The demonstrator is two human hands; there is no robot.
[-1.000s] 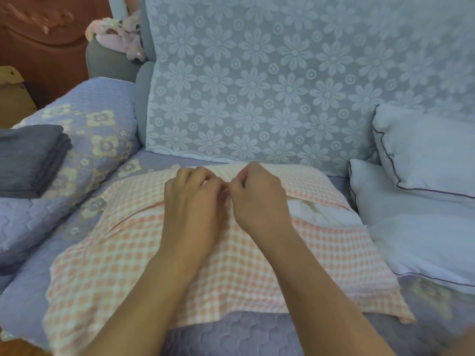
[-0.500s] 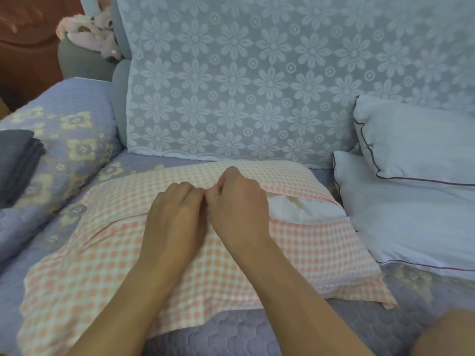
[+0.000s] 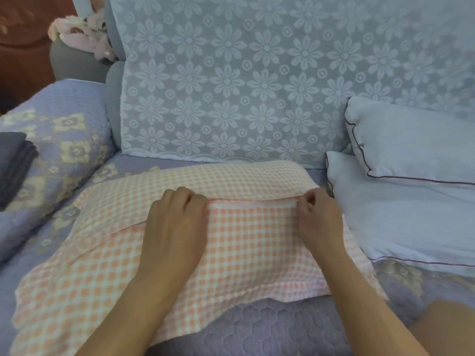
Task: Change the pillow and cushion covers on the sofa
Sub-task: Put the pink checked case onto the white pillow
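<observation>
A pillow in an orange-and-white checked cover (image 3: pixel 244 247) lies flat on the purple quilted sofa seat (image 3: pixel 282 327). A closed seam runs across its top, and no white inner pillow shows. My left hand (image 3: pixel 177 224) pinches the seam near its middle. My right hand (image 3: pixel 318 219) pinches the same seam at the pillow's right end, holding a small zip pull or the fabric edge; which one is too small to tell.
Two white pillows with dark piping (image 3: pixel 411 176) are stacked at the right, close to my right hand. A white floral lace throw (image 3: pixel 257 80) covers the backrest. Folded grey cloths (image 3: pixel 15 165) rest on the quilted left armrest (image 3: pixel 64 129). Pink fabric (image 3: pixel 82 37) lies behind the backrest.
My right hand slid right along the seam from the middle to the pillow's right end. The gap that showed the white inner pillow is now shut. My left hand stayed near the middle.
</observation>
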